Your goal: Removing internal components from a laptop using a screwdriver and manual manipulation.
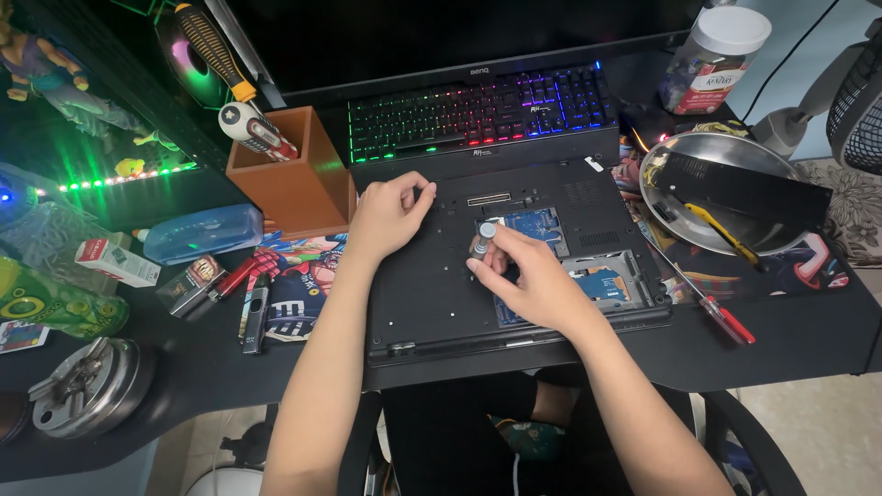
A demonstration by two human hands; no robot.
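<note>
My right hand (pixel 537 280) pinches small silver-capped screwdriver (pixel 483 237), tip down on upturned black laptop (pixel 432 294) nr open bay w/ blue board (pixel 537 225). Left hand (pixel 386 216) loosely curled, holds nothing, fingertips press laptop's upper left to steady it. I judge: keep driver vertical, light downward push, slow twist, so head doesn't strip. Steel bowl (pixel 726 156) sits right; red-handled screwdriver (pixel 726 320) lies nr laptop's right edge.
</note>
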